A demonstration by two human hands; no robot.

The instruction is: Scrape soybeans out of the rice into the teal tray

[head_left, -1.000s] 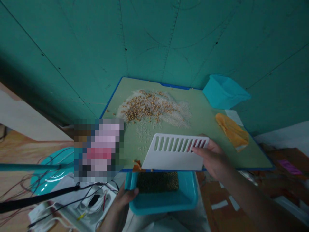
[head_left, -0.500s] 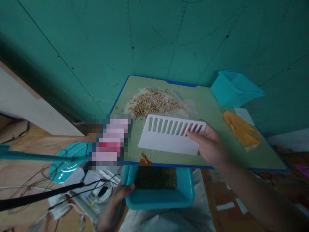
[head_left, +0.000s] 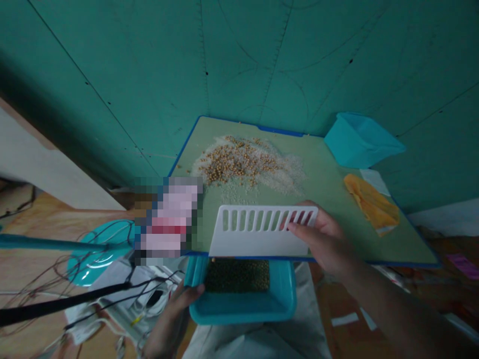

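Observation:
My right hand (head_left: 322, 234) is closed on the right end of a white slotted plastic scraper (head_left: 258, 243), thumb on the near face. The scraper stands on the table's front edge, slots uppermost. Below that edge, my left hand (head_left: 187, 296) grips the left side of a teal plastic bin (head_left: 243, 311). Dark green and tan grains or beans (head_left: 239, 275) lie inside the bin. Behind the scraper, a pile of tan beans mixed with white rice-like grains (head_left: 239, 162) spreads over the pale green tabletop (head_left: 318, 169).
At the back right stands a teal open container (head_left: 362, 142). An orange cloth (head_left: 370, 202) lies in front of it, beside a white piece. A blurred pink-white item (head_left: 168, 219) is at the table's left. Cables and a teal basin (head_left: 99, 259) lie on the floor at left.
The scraper in my right hand has moved toward me, to the table's front edge. The small brown scraps that lay there no longer show on the tabletop. My left hand still holds the bin.

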